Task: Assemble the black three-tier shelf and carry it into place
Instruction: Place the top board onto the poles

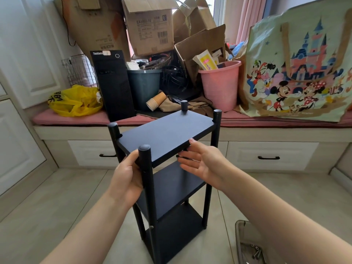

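Note:
The black three-tier shelf point(167, 134) stands upright on the tiled floor in the middle of the head view, with four round posts and three flat boards. My left hand point(127, 176) holds the near left post just below the top board, fingers wrapped behind it. My right hand point(202, 162) is spread with straight fingers at the near right corner of the top board, fingertips touching its edge. The near right post is hidden behind that hand.
Behind the shelf runs a window bench point(266, 136) with drawers, piled with cardboard boxes point(150, 27), a black computer tower point(114, 84), a dark bin point(144, 86), a pink bucket point(221, 84), a yellow bag point(74, 100) and a large cartoon tote point(297, 69). A tray with screws point(249, 244) lies at bottom right.

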Available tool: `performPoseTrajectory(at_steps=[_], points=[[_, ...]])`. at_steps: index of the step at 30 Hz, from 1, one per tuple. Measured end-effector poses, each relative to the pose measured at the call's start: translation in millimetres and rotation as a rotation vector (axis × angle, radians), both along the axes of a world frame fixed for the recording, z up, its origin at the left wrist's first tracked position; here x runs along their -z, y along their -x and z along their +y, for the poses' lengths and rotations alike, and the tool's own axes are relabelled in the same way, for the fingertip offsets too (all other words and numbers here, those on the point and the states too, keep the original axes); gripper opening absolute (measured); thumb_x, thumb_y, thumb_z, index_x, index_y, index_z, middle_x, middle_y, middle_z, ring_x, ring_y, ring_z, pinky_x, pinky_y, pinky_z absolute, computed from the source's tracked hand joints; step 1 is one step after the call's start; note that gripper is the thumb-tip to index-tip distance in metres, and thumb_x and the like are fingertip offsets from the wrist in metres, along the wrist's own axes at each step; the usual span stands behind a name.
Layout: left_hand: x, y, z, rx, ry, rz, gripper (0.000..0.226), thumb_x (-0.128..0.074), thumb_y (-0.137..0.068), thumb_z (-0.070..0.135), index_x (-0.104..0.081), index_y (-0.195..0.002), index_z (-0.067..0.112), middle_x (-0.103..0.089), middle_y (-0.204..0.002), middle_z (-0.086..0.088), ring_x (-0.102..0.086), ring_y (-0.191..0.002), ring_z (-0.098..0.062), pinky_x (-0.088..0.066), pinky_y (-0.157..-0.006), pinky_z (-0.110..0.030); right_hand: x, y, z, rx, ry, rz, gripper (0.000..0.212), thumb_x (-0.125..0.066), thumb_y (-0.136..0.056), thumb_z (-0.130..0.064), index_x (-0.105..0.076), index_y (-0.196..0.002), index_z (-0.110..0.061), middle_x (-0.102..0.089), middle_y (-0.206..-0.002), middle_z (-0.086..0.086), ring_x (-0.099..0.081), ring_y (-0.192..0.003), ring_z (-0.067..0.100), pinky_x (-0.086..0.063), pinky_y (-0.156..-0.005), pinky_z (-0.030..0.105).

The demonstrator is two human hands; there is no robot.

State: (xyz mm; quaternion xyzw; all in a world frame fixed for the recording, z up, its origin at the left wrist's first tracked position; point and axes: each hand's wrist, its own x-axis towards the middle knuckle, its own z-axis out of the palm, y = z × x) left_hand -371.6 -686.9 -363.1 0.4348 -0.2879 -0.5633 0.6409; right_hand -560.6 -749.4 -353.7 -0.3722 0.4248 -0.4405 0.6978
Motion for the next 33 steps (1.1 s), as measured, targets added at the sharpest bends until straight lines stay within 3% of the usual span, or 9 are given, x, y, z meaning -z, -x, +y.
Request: performPoseTrajectory(at_steps=[3,5,8,14,19,24,27,30,33], points=[[1,5,3,0.017,0.023,0.011,0.013,-0.056,-0.100,0.029,-0.059,-0.099,0.017,-0.055,-0.069,0.004,-0.053,-0.058,-0.011,-0.043,-0.058,-0.027,-6,-7,-2,0.008,0.045,0.003,0.022,-0.060,-0.099,-0.027,-0.062,-0.110,-0.009,-0.078,-0.088,0.009,-0.076,-0.087,0.026,-0.061,-0.075,0.037],[3,7,5,0.028,0.033,0.019,0.017,-0.056,-0.099,0.028,-0.057,-0.113,0.017,-0.056,-0.072,0.004,-0.054,-0.061,-0.011,-0.042,-0.061,-0.027,-6,-12,-3,-0.003,0.050,0.006,0.020,-0.061,-0.098,-0.024,-0.061,-0.113,-0.010,-0.077,-0.090,0.010,-0.076,-0.086,0.027,-0.061,-0.077,0.038],[7,8,7,0.049,0.061,0.026,0.015,-0.058,-0.098,0.026,-0.057,-0.110,0.016,-0.057,-0.072,0.003,-0.052,-0.065,-0.013,-0.040,-0.066,-0.030,-4,-16,-4,0.007,0.051,-0.035,0.023,-0.062,-0.097,-0.013,-0.059,-0.118,-0.005,-0.077,-0.095,0.012,-0.075,-0.086,0.029,-0.062,-0.072,0.037],[6,4,11,0.195,0.092,0.086,0.006,-0.069,-0.078,0.020,-0.070,-0.074,0.015,-0.061,-0.072,-0.002,-0.060,-0.067,-0.014,-0.048,-0.068,-0.030,-8,-1,-8,-0.044,-0.064,-0.194,0.015,-0.059,-0.093,0.000,-0.061,-0.108,-0.002,-0.076,-0.092,0.016,-0.076,-0.080,0.028,-0.062,-0.063,0.035],[7,12,12,0.304,0.136,0.159,0.021,-0.064,-0.088,0.014,-0.064,-0.109,0.008,-0.071,-0.082,-0.003,-0.072,-0.078,-0.016,-0.059,-0.070,-0.028,-5,14,-12,-0.029,0.008,-0.171,0.023,-0.064,-0.092,-0.005,-0.059,-0.115,-0.002,-0.075,-0.101,0.018,-0.075,-0.090,0.030,-0.061,-0.066,0.035],[8,19,12,0.303,0.173,0.207,0.022,-0.061,-0.092,0.012,-0.063,-0.114,0.011,-0.074,-0.086,-0.001,-0.074,-0.079,-0.015,-0.059,-0.070,-0.027,8,18,-1,0.003,0.046,0.003,0.028,-0.054,-0.101,-0.028,-0.062,-0.117,-0.005,-0.076,-0.100,0.016,-0.075,-0.091,0.031,-0.062,-0.067,0.036],[8,18,12,0.309,0.197,0.205,0.020,-0.061,-0.092,0.012,-0.062,-0.112,0.012,-0.074,-0.085,-0.001,-0.074,-0.079,-0.015,-0.059,-0.070,-0.027,15,18,18,-0.115,0.000,0.108,0.033,-0.037,-0.101,-0.011,-0.062,-0.120,0.000,-0.075,-0.102,0.018,-0.074,-0.094,0.032,-0.062,-0.073,0.036],[9,18,13,0.302,0.203,0.192,0.019,-0.062,-0.090,0.013,-0.061,-0.110,0.011,-0.075,-0.085,-0.001,-0.075,-0.081,-0.017,-0.059,-0.071,-0.028,21,17,43,-0.351,0.121,0.351,0.041,-0.051,-0.084,-0.002,-0.062,-0.123,-0.008,-0.075,-0.109,0.008,-0.073,-0.101,0.024,-0.059,-0.087,0.036],[9,18,13,0.293,0.200,0.166,0.022,-0.063,-0.088,0.015,-0.061,-0.110,0.011,-0.074,-0.084,-0.002,-0.074,-0.081,-0.017,-0.059,-0.070,-0.028,27,7,64,-0.479,0.283,0.592,0.053,-0.069,-0.078,-0.016,-0.058,-0.130,-0.021,-0.069,-0.120,-0.003,-0.067,-0.110,0.012,-0.054,-0.098,0.037]])
